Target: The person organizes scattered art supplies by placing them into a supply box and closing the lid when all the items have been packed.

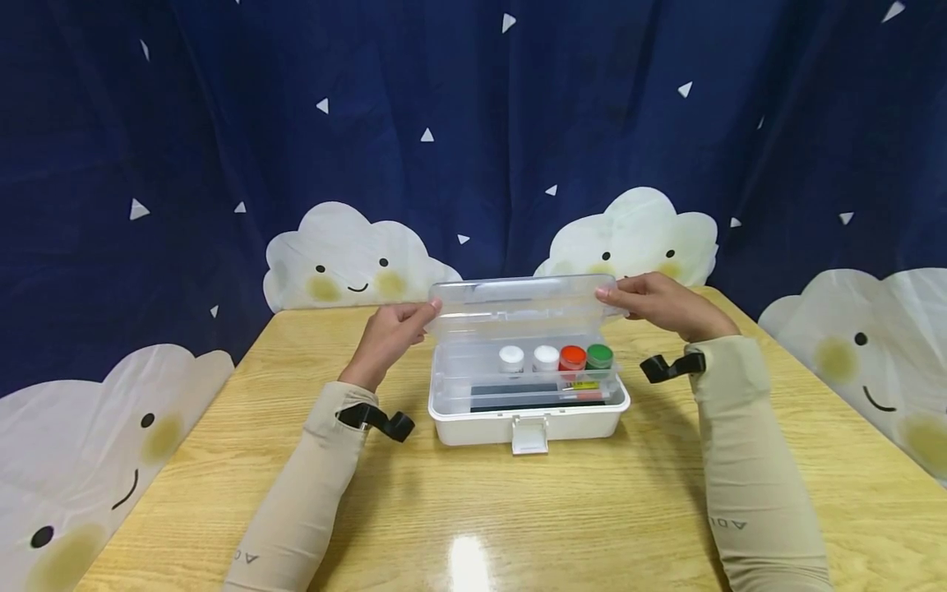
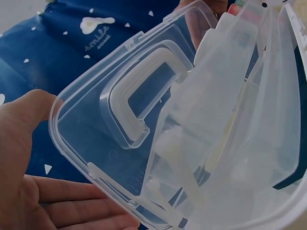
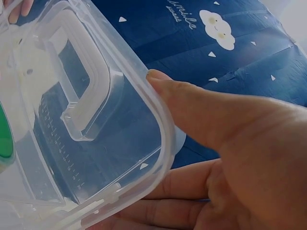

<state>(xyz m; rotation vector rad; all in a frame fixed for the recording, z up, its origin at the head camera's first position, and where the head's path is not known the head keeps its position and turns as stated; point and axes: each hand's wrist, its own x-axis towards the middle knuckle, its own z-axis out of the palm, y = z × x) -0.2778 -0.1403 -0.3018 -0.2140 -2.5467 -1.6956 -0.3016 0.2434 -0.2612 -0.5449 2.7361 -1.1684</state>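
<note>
A white plastic storage box (image 1: pixel 459 432) stands on the table with its clear lid (image 1: pixel 525 298) raised. At the lid's left end my left hand (image 1: pixel 388 337) holds the edge, the thumb on the near side and the fingers behind. The right hand (image 1: pixel 676 308) grips the opposite end between thumb and fingers. A white carry handle (image 3: pixel 91 67) is set into the lid. Inside, a translucent tray (image 1: pixel 453 380) carries two white-topped jars (image 1: pixel 510 358), a red-topped jar (image 1: pixel 573 355) and a green-topped jar (image 1: pixel 599 353). The front latch (image 1: pixel 529 436) hangs down.
Below the tray, dark and yellow items (image 1: pixel 584 385) show inside the box. The wooden table (image 1: pixel 414 510) reaches back to a navy curtain (image 1: pixel 473 123) with white cloud shapes. Black straps with small camera mounts (image 1: pixel 377 419) sit on both wrists, over beige sleeves.
</note>
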